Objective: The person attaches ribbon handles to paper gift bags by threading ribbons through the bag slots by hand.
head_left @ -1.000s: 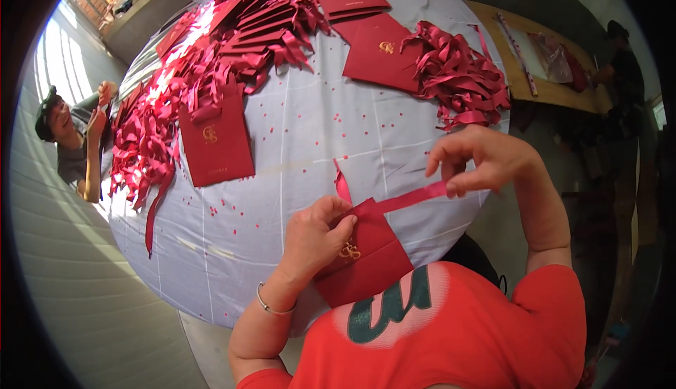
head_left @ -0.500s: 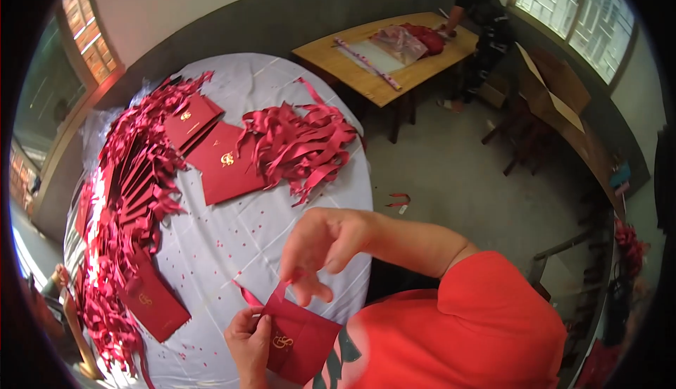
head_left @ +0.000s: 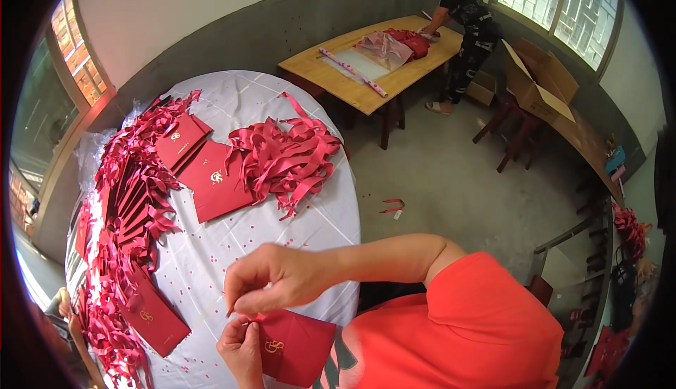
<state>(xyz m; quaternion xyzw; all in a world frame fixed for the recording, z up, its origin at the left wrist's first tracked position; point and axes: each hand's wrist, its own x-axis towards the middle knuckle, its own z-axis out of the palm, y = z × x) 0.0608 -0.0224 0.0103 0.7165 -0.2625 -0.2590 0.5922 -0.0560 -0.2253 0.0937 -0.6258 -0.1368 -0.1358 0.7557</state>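
- The left hand [head_left: 241, 350] has its grip closed on a red folder-like bag [head_left: 299, 350], thumb and fingers pinching the upper left corner.
- The right hand [head_left: 267, 280] is just above that corner, thumb and fingers drawn together; a sliver of red shows at the fingertips, but I cannot tell whether the grip is grasping it.
- The red bag bears a gold emblem and is at the near side of the round counter [head_left: 239, 97], against the front of the person's red shirt [head_left: 486, 325].
- Another red bag [head_left: 151, 318] lies to the left of the hands, its far end among a long heap of red ribbons and bags [head_left: 130, 206] along the counter's left side.
- Farther off, a loose red ribbon pile [head_left: 289, 157] overlaps the right part of a flat bag [head_left: 215, 181], with more bags [head_left: 184, 141] beyond on the left.
- Small red dots are scattered over the white cloth.
- At the far right, a co-worker [head_left: 465, 9] leans over a wooden counter [head_left: 310, 65], reaching to a red bundle [head_left: 412, 42].
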